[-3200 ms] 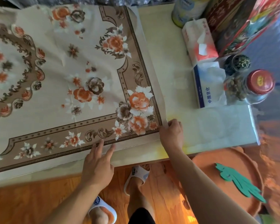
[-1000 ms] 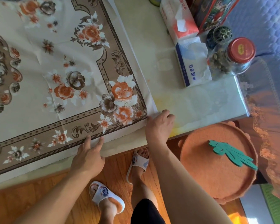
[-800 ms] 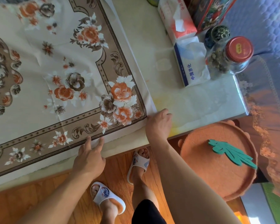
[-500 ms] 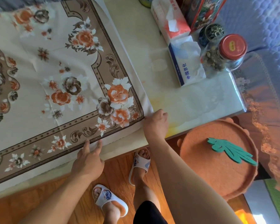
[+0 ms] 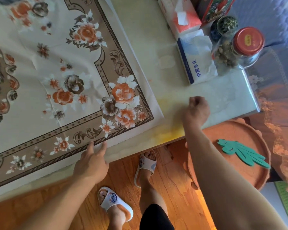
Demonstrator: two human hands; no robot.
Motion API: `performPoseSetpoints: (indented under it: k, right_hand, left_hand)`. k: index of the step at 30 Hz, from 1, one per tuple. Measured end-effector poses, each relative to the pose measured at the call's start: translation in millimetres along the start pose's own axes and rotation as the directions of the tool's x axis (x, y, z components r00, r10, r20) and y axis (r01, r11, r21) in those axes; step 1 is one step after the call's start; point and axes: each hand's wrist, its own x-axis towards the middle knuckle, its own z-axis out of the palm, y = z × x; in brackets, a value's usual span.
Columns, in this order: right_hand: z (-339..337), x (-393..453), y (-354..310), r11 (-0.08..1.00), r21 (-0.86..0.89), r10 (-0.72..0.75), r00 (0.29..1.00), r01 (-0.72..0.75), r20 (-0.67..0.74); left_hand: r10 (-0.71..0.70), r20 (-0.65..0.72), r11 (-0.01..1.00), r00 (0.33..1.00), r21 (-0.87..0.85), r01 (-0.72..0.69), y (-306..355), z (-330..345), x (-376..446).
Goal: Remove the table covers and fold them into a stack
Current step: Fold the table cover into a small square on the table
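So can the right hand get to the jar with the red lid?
Probably yes. The right hand hovers over bare table, and nothing lies between it and the jar; the blue tissue pack sits off to the side.

Bright, warm daylight fills the scene, with orange glare on the wooden floor (image 5: pixel 194 211). The right hand (image 5: pixel 196 110) is motion-blurred. Wide-angle distortion bends the bench (image 5: pixel 156 145) edges.

We have a single head-mounted wide-angle view. It looks forward and steeply down from standing height, close over the table's near edge (image 5: pixel 140 151), taking in the tabletop, both forearms and the floor (image 5: pixel 173 188).
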Motion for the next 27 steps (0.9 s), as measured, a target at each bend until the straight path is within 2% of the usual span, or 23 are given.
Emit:
performPoseSetpoints:
  k: [2,4,7,9,11,13,15,16,19,22,24,27]
  right_hand:
    - [-20,3,14,0.995,0.050,0.086,0.996,-0.085,-0.003]
    - [-30,-2,28,0.994,0.054,0.093,0.995,-0.095,0.040]
    - [-30,-7,37,0.999,-0.051,0.025,0.992,-0.019,0.125]
    - [-27,-3,42,0.998,-0.064,-0.013,0.985,0.024,0.174]
    - [-26,0,47,0.998,-0.041,-0.030,0.977,0.040,0.211]
    - [-28,0,52,0.998,0.013,-0.060,0.968,0.058,0.245]
    - [-33,0,56,0.996,0.049,-0.090,0.954,0.080,0.285]
    - [-34,0,57,0.995,0.057,-0.097,0.948,0.084,0.302]
    - [-36,2,58,0.992,0.073,-0.118,0.943,0.100,0.312]
    - [-36,2,58,0.993,0.063,-0.112,0.942,0.097,0.316]
    - [-37,2,53,0.996,0.071,-0.081,0.937,0.061,0.339]
    - [-44,-10,37,0.991,0.104,-0.116,0.928,0.084,0.354]
  left_hand:
    - [0.070,-0.137,0.994,0.988,0.096,-0.057,10,-7,1]
    - [0.246,-0.331,0.968,0.911,0.137,-0.211,32,-11,8]
    - [0.445,-0.401,0.888,0.800,0.087,-0.451,90,-26,32]
    - [0.560,-0.385,0.823,0.733,0.161,-0.544,132,-43,55]
    - [0.679,-0.316,0.734,0.663,0.305,-0.607,161,-67,79]
    - [0.753,-0.130,0.637,0.645,0.390,-0.665,178,-95,98]
    - [0.758,0.020,0.595,0.652,0.389,-0.704,188,-121,107]
    - [0.770,0.065,0.552,0.635,0.433,-0.713,192,-130,109]
    - [0.825,0.169,0.293,0.540,0.688,-0.664,201,-143,108]
    - [0.819,0.238,0.164,0.522,0.775,-0.610,208,-147,105]
    - [0.826,0.229,0.192,0.516,0.746,-0.638,203,-149,108]
    - [0.859,0.077,0.338,0.506,0.658,-0.674,185,-151,105]
